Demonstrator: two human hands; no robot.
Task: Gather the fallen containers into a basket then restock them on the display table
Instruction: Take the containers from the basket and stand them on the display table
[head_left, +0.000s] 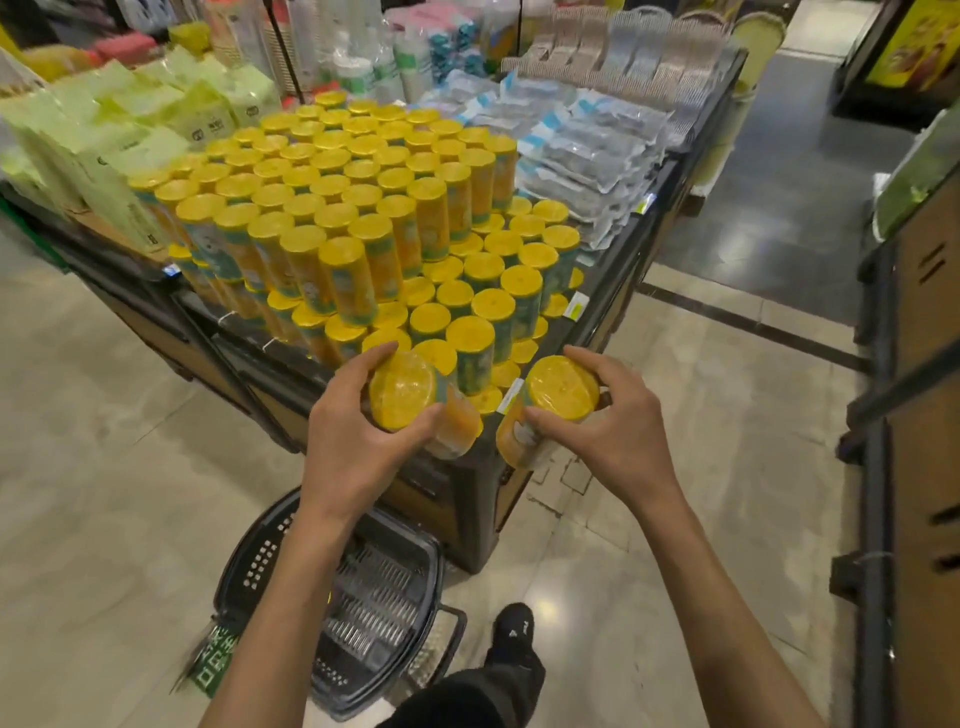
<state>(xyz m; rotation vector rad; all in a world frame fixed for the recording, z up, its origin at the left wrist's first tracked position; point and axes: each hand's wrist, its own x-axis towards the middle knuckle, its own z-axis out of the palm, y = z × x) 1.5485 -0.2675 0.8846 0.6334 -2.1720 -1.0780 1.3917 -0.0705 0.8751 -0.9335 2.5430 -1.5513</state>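
Note:
My left hand (358, 421) grips a yellow-lidded container (402, 389) by its top, held over the near corner of the display table (467, 499). A second yellow-lidded container (561, 387) is gripped by my right hand (618, 421), just off the table's near right edge. Both containers tilt their lids toward me. Several matching containers (332, 208) stand stacked in tiers on the table. On the floor below my left forearm sits a black basket (374, 597); what shows of its inside holds nothing.
Green packets (130, 130) fill the table's left side, and clear wrapped packs (587, 150) lie on its right. A brown shelf unit (914, 415) stands at the right. My black shoe (514, 634) is beside the basket. Open tiled floor lies left and right of the table.

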